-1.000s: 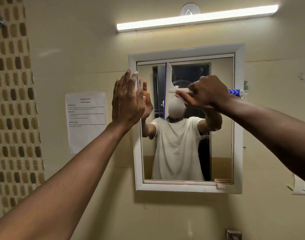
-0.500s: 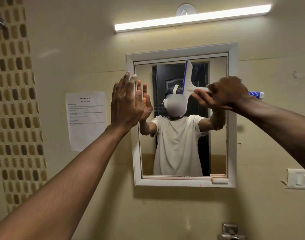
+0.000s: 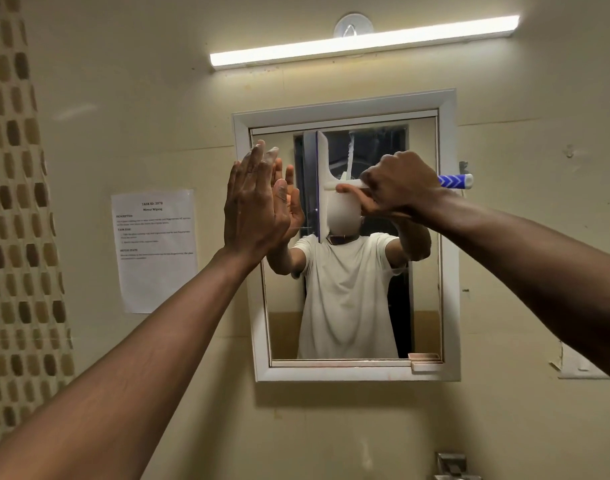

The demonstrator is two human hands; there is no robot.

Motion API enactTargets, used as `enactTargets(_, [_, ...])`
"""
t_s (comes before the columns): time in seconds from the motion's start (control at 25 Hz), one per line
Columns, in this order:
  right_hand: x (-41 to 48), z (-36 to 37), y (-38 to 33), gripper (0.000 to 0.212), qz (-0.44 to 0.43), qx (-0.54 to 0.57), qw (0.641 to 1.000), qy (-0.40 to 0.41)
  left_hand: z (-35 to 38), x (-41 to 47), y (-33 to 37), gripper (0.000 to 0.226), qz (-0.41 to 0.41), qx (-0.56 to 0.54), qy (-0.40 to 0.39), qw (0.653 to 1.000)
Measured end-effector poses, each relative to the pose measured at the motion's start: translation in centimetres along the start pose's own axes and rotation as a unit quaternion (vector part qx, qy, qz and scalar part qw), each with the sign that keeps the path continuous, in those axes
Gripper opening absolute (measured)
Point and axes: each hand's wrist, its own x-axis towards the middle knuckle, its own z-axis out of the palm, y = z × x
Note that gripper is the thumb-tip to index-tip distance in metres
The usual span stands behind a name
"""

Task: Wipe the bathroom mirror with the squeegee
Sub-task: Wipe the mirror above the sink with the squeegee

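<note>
Fingers point(image 3: 360, 199) of the right hand point(image 3: 397, 185) clenched round the slim white plastic handle of the squeegee point(image 3: 326, 168), blue grip with white chevrons jutting out past the wrist. Holds the tool level, long straight blade upright against the glass in the upper middle of the mirror point(image 3: 425, 271), thin blue rubber edge facing left. Fingers point(image 3: 258, 168) of the left hand point(image 3: 255, 213) straight and close together, grasping nothing, palm laid flat at the mirror's left edge and meeting its own reflection. Rectangular glass set in a white moulded frame point(image 3: 449, 237), with a pale streak just right of the blade's top. Smooth, glossy cream wall point(image 3: 123, 98) all round. Above, a long glowing tube light point(image 3: 362, 39). Left of the mirror, a printed paper sheet point(image 3: 156, 251) stuck flat to the wall. Farther left, a strip of small brown and tan mosaic tiles point(image 3: 16, 237).
</note>
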Motion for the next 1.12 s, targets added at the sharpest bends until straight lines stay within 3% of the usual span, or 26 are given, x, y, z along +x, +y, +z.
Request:
enactTargets(0.44, [-3.5,-0.9,4.1,0.078,0.008,-0.038,0.999,0.036,1.2,-0.4,1.0,0.058,0.005,0.005,0.01,1.0])
enactTargets(1.12, [-7.8,-1.7,4.8,0.071,0.135,-0.053,0.987,0.073,0.9,-0.3,4.0,0.056,0.028,-0.027,0.009,0.999])
